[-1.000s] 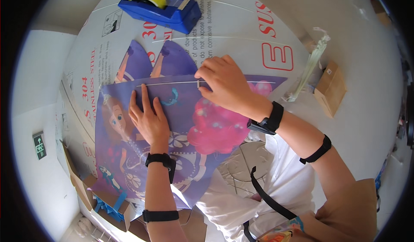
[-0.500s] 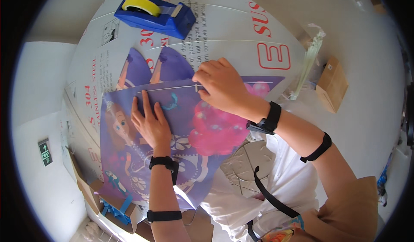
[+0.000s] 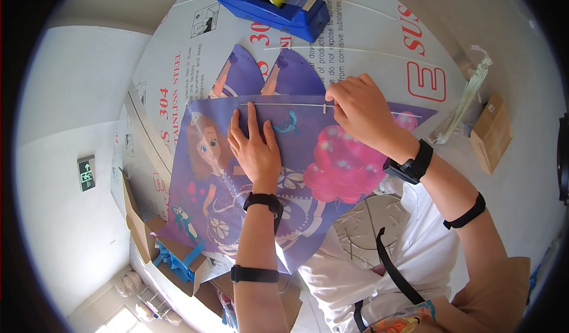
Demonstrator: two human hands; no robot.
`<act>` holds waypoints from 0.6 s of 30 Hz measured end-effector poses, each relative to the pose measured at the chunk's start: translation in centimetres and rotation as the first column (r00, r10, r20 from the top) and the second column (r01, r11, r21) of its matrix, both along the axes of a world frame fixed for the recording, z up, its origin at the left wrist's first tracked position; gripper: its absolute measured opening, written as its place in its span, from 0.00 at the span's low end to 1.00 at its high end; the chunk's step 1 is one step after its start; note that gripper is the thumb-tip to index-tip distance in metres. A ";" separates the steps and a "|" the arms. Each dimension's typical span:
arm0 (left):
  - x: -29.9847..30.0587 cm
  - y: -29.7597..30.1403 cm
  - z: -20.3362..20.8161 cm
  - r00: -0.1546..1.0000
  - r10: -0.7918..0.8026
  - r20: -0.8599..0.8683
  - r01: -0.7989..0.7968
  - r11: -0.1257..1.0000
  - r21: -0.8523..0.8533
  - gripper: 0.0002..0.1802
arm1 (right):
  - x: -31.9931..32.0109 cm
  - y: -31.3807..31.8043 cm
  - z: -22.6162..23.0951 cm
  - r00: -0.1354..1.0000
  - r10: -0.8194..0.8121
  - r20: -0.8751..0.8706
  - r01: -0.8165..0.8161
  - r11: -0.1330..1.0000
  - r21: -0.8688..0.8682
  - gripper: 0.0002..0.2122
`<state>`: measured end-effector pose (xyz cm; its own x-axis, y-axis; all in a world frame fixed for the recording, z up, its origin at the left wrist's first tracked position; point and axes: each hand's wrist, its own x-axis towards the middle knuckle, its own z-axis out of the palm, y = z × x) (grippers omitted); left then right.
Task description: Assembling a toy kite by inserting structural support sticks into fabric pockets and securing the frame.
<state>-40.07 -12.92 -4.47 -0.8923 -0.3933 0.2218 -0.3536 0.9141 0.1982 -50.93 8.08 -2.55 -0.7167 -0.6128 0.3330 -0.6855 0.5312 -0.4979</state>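
A thin purple plastic sheet (image 3: 195,214), printed with a cartoon princess and pink balloons, lies in front of me and looks like a kite sail. Along its far edge runs a thin white rod (image 3: 290,104) with a small white crosspiece (image 3: 325,107). My left hand (image 3: 256,152) rests flat on the sheet with fingers spread, its index fingertip touching the rod near the left end. My right hand (image 3: 367,110) is curled closed over the rod just right of the crosspiece; its fingers hide that stretch. Two rounded purple flaps (image 3: 240,72) show beyond the far edge.
A blue tape dispenser (image 3: 278,10) with a yellow-cored roll stands at the far side of the film-covered table (image 3: 367,54). To the right are a bundle of pale rods (image 3: 465,96) and a brown cardboard box (image 3: 492,132). An open carton (image 3: 148,238) with blue pieces sits at lower left.
The view has shifted, so everything appears farther right and slightly higher. Both hands keep nearly the same places on the sheet and rod.
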 end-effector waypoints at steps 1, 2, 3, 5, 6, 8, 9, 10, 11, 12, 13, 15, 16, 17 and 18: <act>0.0 -0.1 0.0 1.000 -0.003 -0.006 0.003 1.000 0.002 0.24 | 0.0 -0.1 0.0 1.000 0.001 0.001 -0.001 1.000 -0.002 0.08; 0.0 0.0 0.0 1.000 -0.003 -0.006 0.003 1.000 0.002 0.24 | 0.0 -0.1 0.0 1.000 0.003 -0.003 -0.003 1.000 -0.002 0.08; 0.0 0.0 0.1 1.000 0.002 0.000 -0.002 1.000 -0.002 0.24 | 0.0 -0.1 0.0 1.000 0.005 -0.007 -0.005 1.000 -0.002 0.08; 0.0 0.1 0.0 1.000 0.007 0.006 -0.007 1.000 -0.004 0.24 | 0.0 0.0 -0.1 1.000 0.004 -0.009 -0.004 1.000 0.000 0.08; -0.1 0.1 -0.1 1.000 0.003 0.001 -0.003 1.000 -0.006 0.24 | 0.0 0.0 -0.1 1.000 0.003 -0.011 -0.003 1.000 0.002 0.09; -0.1 0.1 -0.2 1.000 -0.003 -0.003 0.003 1.000 -0.005 0.24 | -0.1 0.0 -0.3 1.000 -0.004 -0.016 0.004 1.000 -0.005 0.09; -0.1 0.1 -0.2 1.000 0.004 0.008 -0.004 1.000 -0.012 0.24 | -0.1 0.0 -0.4 1.000 -0.010 -0.021 0.010 1.000 -0.014 0.09; -0.1 0.1 -0.2 1.000 0.012 0.018 -0.012 1.000 -0.018 0.24 | 0.0 0.0 -0.5 1.000 -0.012 -0.020 0.012 1.000 -0.009 0.09; 0.0 0.0 -0.2 1.000 0.010 0.016 -0.009 1.000 -0.014 0.24 | 0.0 -0.1 -0.3 1.000 -0.007 -0.019 0.006 1.000 -0.023 0.09; 0.0 -0.1 -0.1 1.000 0.007 0.008 -0.007 1.000 -0.015 0.23 | 0.0 -0.2 -0.2 1.000 -0.001 -0.018 0.001 0.999 -0.038 0.08; 0.0 -0.2 0.0 1.000 0.005 0.001 -0.005 1.000 -0.017 0.23 | 0.0 -0.2 0.1 1.000 -0.004 -0.020 0.003 0.999 -0.034 0.08; 0.0 -0.1 -0.1 1.000 0.008 0.011 -0.008 1.000 -0.023 0.23 | 0.1 -0.4 0.4 1.000 -0.009 -0.006 0.009 0.999 -0.045 0.09; 0.0 0.0 -0.1 1.000 0.013 0.022 -0.012 0.999 -0.033 0.23 | 0.1 -0.5 0.3 1.000 -0.010 -0.005 0.010 0.999 -0.042 0.09; 0.1 -0.1 -0.2 1.000 0.011 0.023 -0.011 0.999 -0.031 0.23 | 0.1 -0.6 0.3 1.000 -0.005 -0.008 0.005 1.000 -0.020 0.09; 0.0 -0.1 -0.2 1.000 0.009 0.015 -0.009 1.000 -0.020 0.23 | 0.2 -0.7 0.3 1.000 -0.001 -0.013 0.001 1.000 0.002 0.09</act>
